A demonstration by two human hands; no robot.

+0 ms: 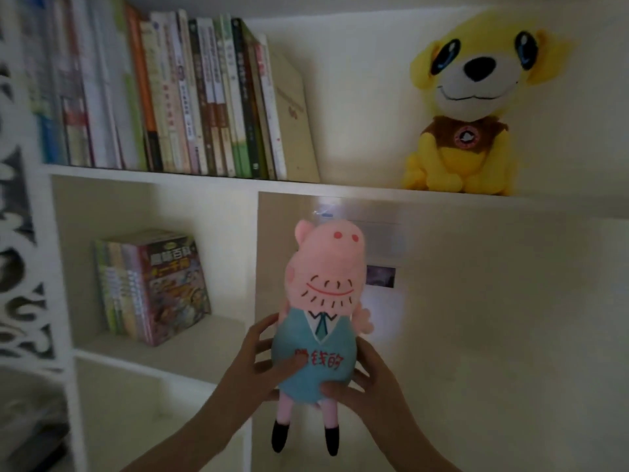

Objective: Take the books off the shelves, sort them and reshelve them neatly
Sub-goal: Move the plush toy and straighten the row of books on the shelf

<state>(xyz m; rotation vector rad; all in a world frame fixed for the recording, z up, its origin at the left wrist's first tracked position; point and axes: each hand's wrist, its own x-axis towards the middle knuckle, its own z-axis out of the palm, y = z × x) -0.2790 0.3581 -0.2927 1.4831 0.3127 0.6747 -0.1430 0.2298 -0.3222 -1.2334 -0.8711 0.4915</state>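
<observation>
**Both hands on a plush pig, books up and to the left**

The white wooden shelf unit point(153, 175) fills the frame. A long row of upright paperback books point(190, 97) stands on its top shelf at upper left, the last one leaning. A yellow plush dog point(466, 107) sits well apart from them at upper right.

At lower centre a pink plush pig in a teal suit point(320, 301) hangs upright, its long axis vertical, below the bare stretch of shelf between row and dog. A small block of colourful paperback books point(153, 287) stands in the compartment at centre left.

The left hand point(258, 356) and right hand point(371, 379) clasp the pig's belly from either side, fingers point(272, 345) curled round it. Both lots of books lie left of the hands, so the left hand is nearer. Neither is likely free to take a book until the pig is set down.
</observation>
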